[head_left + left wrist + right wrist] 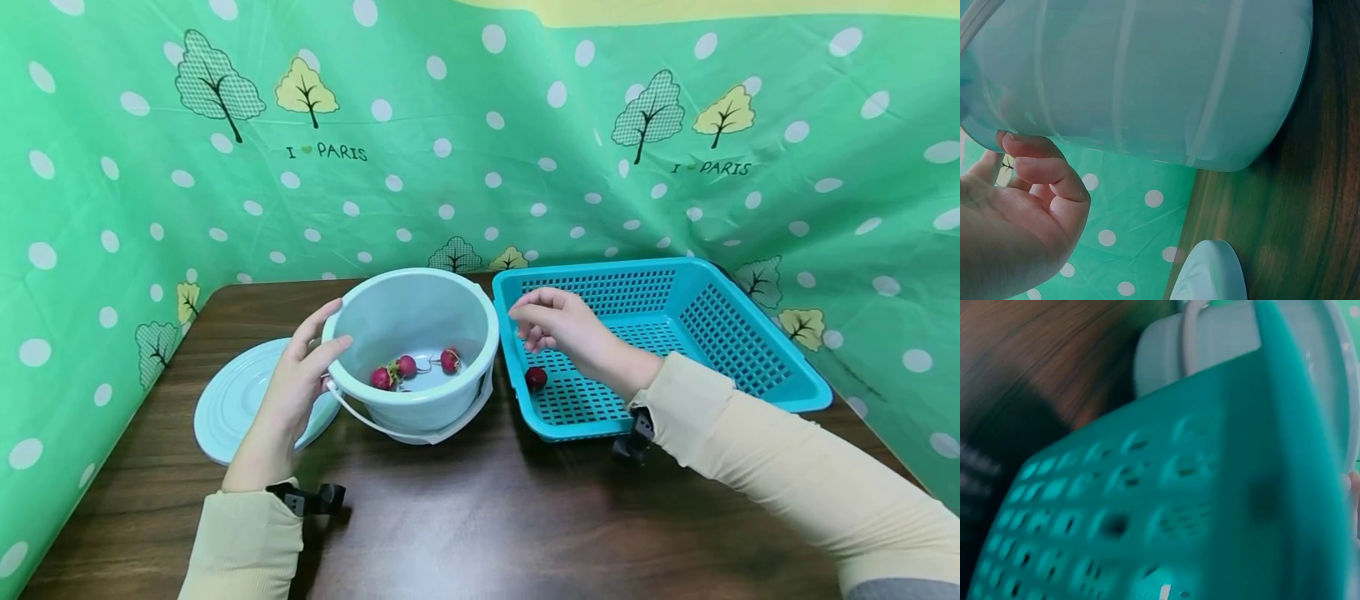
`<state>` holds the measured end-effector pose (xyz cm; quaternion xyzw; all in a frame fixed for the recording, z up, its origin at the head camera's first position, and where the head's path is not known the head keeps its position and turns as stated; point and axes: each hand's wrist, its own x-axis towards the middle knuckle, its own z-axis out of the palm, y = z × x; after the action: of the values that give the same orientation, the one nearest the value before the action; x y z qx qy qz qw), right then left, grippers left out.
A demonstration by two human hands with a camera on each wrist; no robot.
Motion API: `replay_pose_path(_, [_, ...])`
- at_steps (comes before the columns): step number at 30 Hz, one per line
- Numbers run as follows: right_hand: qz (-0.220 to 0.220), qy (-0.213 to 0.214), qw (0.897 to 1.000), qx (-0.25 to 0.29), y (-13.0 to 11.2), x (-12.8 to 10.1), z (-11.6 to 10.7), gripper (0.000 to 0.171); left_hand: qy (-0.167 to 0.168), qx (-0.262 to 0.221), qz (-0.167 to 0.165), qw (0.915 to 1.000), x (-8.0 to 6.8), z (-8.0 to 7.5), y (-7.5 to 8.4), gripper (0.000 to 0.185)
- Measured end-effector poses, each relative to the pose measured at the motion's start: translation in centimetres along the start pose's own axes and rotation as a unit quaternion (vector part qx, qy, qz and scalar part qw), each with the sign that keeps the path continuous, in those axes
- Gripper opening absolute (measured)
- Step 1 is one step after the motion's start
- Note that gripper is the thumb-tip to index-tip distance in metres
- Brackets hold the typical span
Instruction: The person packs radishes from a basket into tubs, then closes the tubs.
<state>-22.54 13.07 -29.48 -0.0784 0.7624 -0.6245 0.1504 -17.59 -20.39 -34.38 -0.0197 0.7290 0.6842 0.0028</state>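
A pale blue bucket (420, 417) stands mid-table, tilted slightly toward me, with 3 small red radishes (450, 361) at its bottom. My left hand (288, 387) grips the left rim, thumb over the edge. In the left wrist view, curled fingers of the left hand (1035, 206) lie against the bucket wall (1160, 81). Over the left side of a teal basket (675, 333) hovers my right hand (566, 333), its fingers loosely bent with nothing visible in them. One dark red radish (536, 379) lies in the basket beneath that hand.
A round pale blue lid (232, 400) lies on the dark wooden table (480, 517), left of the bucket and partly behind my left arm. The bucket's handle (431, 437) hangs at its front. A green dotted cloth (480, 150) hangs behind the table.
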Motion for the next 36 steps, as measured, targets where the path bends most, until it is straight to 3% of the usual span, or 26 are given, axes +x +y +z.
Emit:
replay_pose_path(8, [0.045,-0.024,0.996,-0.072,1.6,0.1,-1.1,0.03,0.0,-0.001,-0.002,1.0,0.0,0.0,0.0,0.058])
replay_pose_path(21, [0.09,-0.078,0.976,-0.182,3.9,0.7,-2.7,0.046,0.0,-0.001,0.002,1.0,0.0,0.0,0.0,0.056])
replay_pose_path(36, [0.159,-0.162,0.956,-0.184,5.2,0.8,-3.8,0.069,0.003,0.004,0.0,1.0,0.0,0.0,0.0,0.056])
